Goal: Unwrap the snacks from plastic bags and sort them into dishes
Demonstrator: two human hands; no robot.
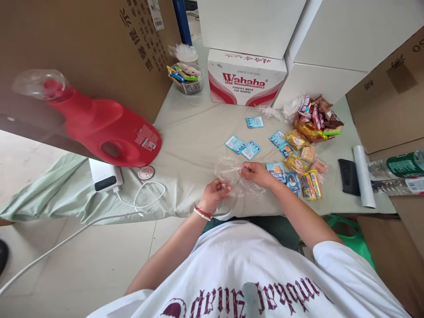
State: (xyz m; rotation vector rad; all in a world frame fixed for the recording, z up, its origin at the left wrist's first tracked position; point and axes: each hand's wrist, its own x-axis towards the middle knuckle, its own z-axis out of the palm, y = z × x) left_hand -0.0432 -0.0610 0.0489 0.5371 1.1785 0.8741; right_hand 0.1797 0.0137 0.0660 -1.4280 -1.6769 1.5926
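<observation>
Both hands (235, 181) grip clear plastic bag (232, 174).

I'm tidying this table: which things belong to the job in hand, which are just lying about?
In hand: clear plastic bag, held by left hand and right hand; snack packets; blue sachets.
Lying about: red jug, power bank, Wahaha box, phone.

- The plastic bag (232, 176) lies on the table (192, 141) between the left hand (214, 193) and right hand (255, 173), touching both.
- Sachets (243, 147) lie just beyond the right hand.
- Snack packets (300, 167) lie just right of it, with a phone (347, 176) farther right.
- A jug (106, 128) lies well left of the left hand.
</observation>
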